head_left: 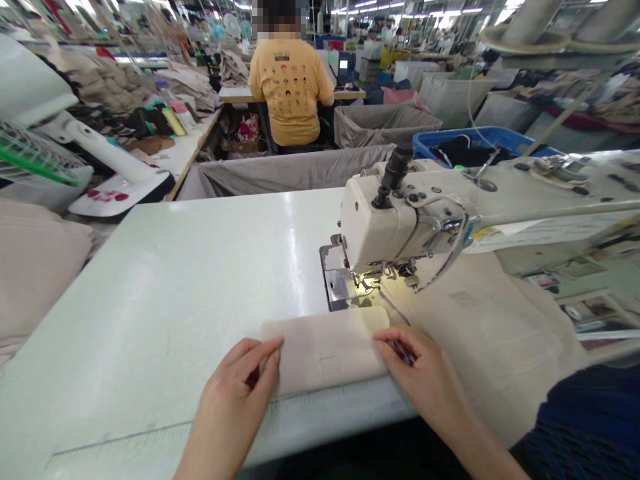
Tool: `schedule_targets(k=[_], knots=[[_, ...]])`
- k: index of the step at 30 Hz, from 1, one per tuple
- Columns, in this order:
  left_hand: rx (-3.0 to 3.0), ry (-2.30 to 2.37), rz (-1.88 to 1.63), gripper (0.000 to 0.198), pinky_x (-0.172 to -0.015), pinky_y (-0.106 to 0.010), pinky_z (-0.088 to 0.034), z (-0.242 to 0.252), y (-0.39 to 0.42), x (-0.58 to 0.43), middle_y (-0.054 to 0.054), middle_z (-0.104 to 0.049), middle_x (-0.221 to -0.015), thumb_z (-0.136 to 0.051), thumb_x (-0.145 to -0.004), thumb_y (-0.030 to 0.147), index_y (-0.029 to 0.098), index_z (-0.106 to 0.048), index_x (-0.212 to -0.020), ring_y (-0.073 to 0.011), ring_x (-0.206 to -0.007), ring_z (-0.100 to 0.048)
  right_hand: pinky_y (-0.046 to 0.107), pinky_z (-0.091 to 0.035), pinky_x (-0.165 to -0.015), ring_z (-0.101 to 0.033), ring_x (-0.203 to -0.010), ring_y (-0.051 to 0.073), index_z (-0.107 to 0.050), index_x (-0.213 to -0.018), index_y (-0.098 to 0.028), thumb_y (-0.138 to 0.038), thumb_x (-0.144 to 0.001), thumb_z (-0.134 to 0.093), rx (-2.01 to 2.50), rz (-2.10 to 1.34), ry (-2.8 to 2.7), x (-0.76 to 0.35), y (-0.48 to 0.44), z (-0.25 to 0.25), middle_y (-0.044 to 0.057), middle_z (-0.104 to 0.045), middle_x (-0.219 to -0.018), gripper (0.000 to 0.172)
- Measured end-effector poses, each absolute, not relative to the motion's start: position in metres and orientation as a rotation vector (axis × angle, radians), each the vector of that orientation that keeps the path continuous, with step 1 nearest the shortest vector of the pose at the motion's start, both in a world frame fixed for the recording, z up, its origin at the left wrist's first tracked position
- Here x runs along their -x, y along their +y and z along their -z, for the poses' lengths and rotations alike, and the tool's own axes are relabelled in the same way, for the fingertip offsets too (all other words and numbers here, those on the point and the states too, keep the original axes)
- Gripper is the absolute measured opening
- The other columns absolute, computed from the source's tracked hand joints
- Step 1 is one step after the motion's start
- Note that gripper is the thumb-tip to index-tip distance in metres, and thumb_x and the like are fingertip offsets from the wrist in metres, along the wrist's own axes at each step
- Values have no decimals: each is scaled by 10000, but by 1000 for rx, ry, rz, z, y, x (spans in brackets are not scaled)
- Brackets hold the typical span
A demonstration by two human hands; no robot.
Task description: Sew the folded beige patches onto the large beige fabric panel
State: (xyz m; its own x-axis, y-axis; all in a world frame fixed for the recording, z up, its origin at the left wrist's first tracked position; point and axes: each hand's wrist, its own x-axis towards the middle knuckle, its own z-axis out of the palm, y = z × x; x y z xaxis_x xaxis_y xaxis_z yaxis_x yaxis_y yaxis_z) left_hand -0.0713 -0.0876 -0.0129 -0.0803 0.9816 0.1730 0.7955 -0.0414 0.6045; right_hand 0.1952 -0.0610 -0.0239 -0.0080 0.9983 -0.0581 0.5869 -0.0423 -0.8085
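A folded beige fabric piece lies flat near the table's front edge, with a small rectangular mark on it. My left hand pinches its left edge between thumb and index finger. At the right edge, my right hand pinches the fabric too, and a dark slim metal tool shows partly under its fingers. Just beyond the piece are the metal plate and lit presser foot of the sewing machine. A larger beige cloth spreads to the right, beside my right wrist.
Ruler markings run along the front of the pale table. Beige fabric is heaped at the left, near a white fan. Behind the table are a grey cloth-lined bin, a blue basket and a seated person.
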Motion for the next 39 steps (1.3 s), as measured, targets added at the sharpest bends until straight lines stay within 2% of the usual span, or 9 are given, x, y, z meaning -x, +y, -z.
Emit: schedule_targets(k=[12,14,16,18,23,26,30,34,39], knots=[[-2200,2041,-702,346,-611,-321,-579,20,-94,66,-68,-668,-894,-426,-983,342,181,-729,-1032,-191,-704,-663,269,-493,-636,-625,-669,163,-719,-852,-223,-257,-906,-576,1685,-662,-1948,-196,-60,26,8,-655,-759,156],[-2412,2083,-635,315,-718,-405,-594,20,-94,65,-122,-674,-1042,-440,-981,290,163,-723,-1033,-260,-877,-669,271,-505,-658,-647,-753,178,-717,-902,-232,-151,-841,-640,1600,-503,-2115,-201,-60,23,24,-659,-860,127],[-2670,2012,-610,268,-874,-497,-564,19,-91,67,-156,-644,-1228,-465,-970,225,153,-721,-1004,-339,-1124,-601,285,-519,-701,-659,-904,219,-708,-939,-231,-60,-763,-678,1466,-295,-2286,-206,-59,22,63,-668,-1028,248],[-2867,1891,-554,239,-959,-534,-521,16,-83,72,-146,-609,-1338,-480,-956,162,148,-717,-990,-363,-1247,-525,303,-528,-738,-644,-1015,251,-689,-941,-220,-46,-757,-685,1351,-131,-2403,-210,-57,22,92,-655,-1169,253],[-2800,1730,38,268,-811,-398,-565,5,-40,69,-134,-701,-1070,-465,-894,18,122,-710,-928,-268,-951,-645,288,-526,-720,-660,-929,208,-641,-948,-199,-118,-854,-655,1371,-177,-2462,-208,-50,20,69,-683,-1084,124],[-2616,1872,115,226,-800,-417,-553,-3,-13,48,-173,-689,-989,-496,-973,212,89,-685,-989,-315,-967,-646,298,-531,-744,-659,-958,219,-637,-999,-206,-166,-861,-670,1426,-258,-2434,-197,-51,18,65,-675,-1087,147],[-2538,1934,-73,486,-851,-472,-526,-3,14,15,-222,-649,-1131,-490,-984,469,95,-531,-1292,-355,-1077,-618,302,-541,-755,-652,-1021,232,-638,-1040,-223,-242,-871,-683,1437,-247,-2359,-184,-56,21,76,-658,-1188,175],[-2621,1702,-85,451,-1106,-581,-329,5,40,2,-213,-502,-1428,-512,-971,457,143,-534,-1294,-369,-1366,-421,308,-553,-775,-656,-1012,231,-634,-1067,-215,-261,-888,-672,1463,-248,-2318,-180,-58,25,80,-664,-1173,188],[-2677,1505,-61,377,-1151,-533,-275,8,63,5,-166,-553,-1379,-464,-991,410,157,-586,-1242,-319,-1351,-442,295,-551,-767,-651,-1034,230,-635,-1080,-217,-282,-904,-660,1492,-258,-2260,-179,-56,25,81,-647,-1202,190]])
